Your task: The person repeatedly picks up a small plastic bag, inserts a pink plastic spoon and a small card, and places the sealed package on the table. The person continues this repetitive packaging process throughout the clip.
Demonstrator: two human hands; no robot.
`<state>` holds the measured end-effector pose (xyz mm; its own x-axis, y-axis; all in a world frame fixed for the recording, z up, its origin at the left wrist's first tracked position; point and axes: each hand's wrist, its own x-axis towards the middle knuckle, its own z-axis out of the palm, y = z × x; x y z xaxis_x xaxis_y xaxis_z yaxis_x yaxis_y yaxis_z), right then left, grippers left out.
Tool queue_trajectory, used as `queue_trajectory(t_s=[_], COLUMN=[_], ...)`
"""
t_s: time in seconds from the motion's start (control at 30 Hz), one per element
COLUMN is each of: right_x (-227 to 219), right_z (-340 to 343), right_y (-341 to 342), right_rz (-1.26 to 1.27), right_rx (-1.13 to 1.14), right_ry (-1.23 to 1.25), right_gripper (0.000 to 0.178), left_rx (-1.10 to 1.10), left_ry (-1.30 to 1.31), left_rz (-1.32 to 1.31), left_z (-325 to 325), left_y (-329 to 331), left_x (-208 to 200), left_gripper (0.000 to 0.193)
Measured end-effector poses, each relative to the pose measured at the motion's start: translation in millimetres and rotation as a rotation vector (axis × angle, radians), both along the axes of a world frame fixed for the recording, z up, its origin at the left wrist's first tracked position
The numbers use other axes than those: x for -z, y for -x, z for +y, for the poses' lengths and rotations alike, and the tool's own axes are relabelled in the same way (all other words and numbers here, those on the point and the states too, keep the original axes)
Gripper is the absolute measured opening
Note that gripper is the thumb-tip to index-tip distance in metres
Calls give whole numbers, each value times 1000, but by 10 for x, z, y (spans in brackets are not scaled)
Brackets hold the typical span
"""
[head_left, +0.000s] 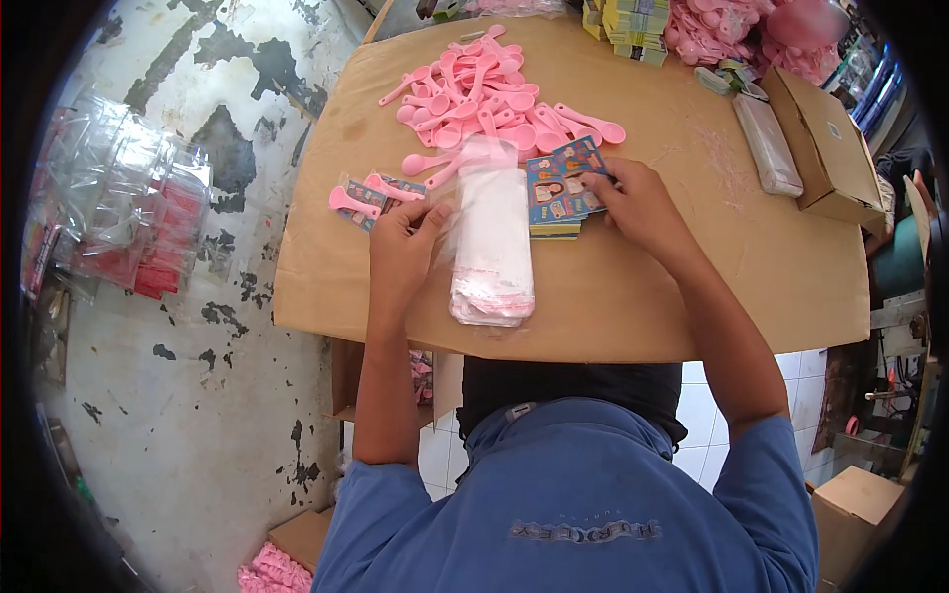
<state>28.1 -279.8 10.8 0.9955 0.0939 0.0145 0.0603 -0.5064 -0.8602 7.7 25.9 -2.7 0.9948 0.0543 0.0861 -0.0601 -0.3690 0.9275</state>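
My left hand (400, 247) is closed, thumb against fingers, on the edge of a clear plastic bag at the left side of a bag stack (491, 247). Just beyond its fingertips lie two small pink spoons (356, 203) with blue printed cards in clear wrapping. My right hand (638, 203) pinches a blue printed card (565, 183), tilted over a short stack of the same cards (556, 233). Past the bags spreads a loose pile of pink spoons (465, 94), some of their bowls touching the bags' far end.
Brown board covers the table (692, 296). At the right stand an open cardboard box (825, 148) and a clear-wrapped pack (767, 145). Yellowish card stacks (635, 28) and bagged pink pieces (714, 40) sit at the back. Clear packets (124, 198) hang by the left wall.
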Motion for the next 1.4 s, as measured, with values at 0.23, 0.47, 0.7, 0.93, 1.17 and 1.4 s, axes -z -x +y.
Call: queue_trajectory(t_s=[0.23,0.47,0.7,0.93,1.17,1.4], right_x=[-364,-171,-86,-12,37,68], right_z=[-63,183,205,266,69,41], right_y=[481,1050,1163,1144,1116,1050], right_rz=[-144,116,128,13,129,114], right_rx=[80,-19,-47,69,-65,52], right_ry=[-14,-511,-705,-837,-687,-899], right_gripper=[20,22,21,20,26,19], left_rx=[-263,154,37,55,159,224], left_ry=[-66,935,1028,1095,1119,1091], left_rz=[-388,48,52,0,36,61], left_z=[-53,-409,-833,-1140,-1270,-1330], left_y=[218,445,488,535,585,619], left_x=[-117,-323,-213,-249,-277,-232], left_gripper=[23,44,52,43,39,37])
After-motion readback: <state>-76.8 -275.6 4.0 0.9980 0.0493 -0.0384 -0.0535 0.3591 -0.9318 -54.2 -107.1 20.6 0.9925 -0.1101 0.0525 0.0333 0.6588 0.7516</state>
